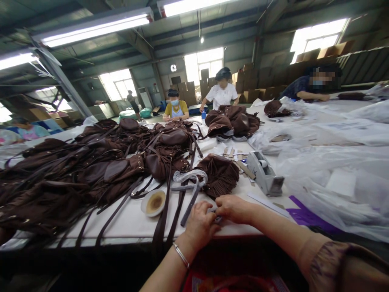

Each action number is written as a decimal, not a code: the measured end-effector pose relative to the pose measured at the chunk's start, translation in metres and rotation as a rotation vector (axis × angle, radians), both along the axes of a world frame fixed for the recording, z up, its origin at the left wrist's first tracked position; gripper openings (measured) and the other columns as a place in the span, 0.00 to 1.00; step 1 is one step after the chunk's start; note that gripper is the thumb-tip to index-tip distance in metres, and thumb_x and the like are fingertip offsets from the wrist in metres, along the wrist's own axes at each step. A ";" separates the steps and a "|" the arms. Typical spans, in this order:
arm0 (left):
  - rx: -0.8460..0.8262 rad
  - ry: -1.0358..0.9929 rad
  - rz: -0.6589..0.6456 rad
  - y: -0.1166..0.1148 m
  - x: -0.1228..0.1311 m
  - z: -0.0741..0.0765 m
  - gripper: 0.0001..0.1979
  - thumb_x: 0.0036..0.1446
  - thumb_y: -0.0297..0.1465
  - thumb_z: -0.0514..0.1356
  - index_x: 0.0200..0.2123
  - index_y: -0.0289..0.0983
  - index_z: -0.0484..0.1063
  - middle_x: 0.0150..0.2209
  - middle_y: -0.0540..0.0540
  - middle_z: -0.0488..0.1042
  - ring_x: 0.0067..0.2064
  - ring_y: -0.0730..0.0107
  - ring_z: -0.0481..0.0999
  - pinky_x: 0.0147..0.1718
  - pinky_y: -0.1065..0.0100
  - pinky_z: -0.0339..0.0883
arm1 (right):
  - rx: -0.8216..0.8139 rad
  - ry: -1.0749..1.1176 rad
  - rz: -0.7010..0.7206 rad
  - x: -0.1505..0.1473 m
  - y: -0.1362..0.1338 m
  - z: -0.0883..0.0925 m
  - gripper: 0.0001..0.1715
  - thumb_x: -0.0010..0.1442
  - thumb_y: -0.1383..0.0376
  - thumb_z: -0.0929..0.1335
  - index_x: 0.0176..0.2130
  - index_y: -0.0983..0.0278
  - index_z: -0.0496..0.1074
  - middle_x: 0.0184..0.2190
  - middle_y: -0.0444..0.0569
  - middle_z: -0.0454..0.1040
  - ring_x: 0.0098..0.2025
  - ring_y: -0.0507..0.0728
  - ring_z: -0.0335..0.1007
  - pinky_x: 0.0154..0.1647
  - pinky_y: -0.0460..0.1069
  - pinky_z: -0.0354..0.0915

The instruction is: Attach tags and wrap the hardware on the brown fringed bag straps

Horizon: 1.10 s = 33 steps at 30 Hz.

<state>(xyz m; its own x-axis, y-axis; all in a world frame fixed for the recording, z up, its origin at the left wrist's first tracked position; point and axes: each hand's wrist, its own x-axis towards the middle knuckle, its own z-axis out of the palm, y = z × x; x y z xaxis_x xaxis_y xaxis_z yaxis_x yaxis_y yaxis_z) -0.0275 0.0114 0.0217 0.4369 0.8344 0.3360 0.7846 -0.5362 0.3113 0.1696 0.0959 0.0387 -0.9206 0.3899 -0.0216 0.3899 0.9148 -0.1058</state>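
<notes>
My left hand, with a silver bangle at the wrist, is closed near the table's front edge. It pinches one end of a small greyish strip. My right hand meets it from the right, fingers curled on the same strip. Just beyond both hands lies a brown fringed bag. A strap wrapped in clear plastic rests at that bag's left side, and its dark grey end reaches down beside my left hand.
Brown bags with long straps are heaped on the left. A bowl of brownish liquid stands left of my hands. At right are a grey tape dispenser, purple material and plastic sheets. Several people work beyond.
</notes>
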 end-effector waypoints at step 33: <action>0.106 -0.182 0.113 -0.013 0.024 -0.020 0.06 0.55 0.25 0.63 0.38 0.38 0.76 0.59 0.39 0.69 0.65 0.46 0.62 0.61 0.41 0.64 | -0.147 0.653 -0.226 0.041 -0.033 -0.007 0.16 0.69 0.68 0.62 0.47 0.61 0.77 0.40 0.52 0.72 0.42 0.56 0.70 0.44 0.49 0.67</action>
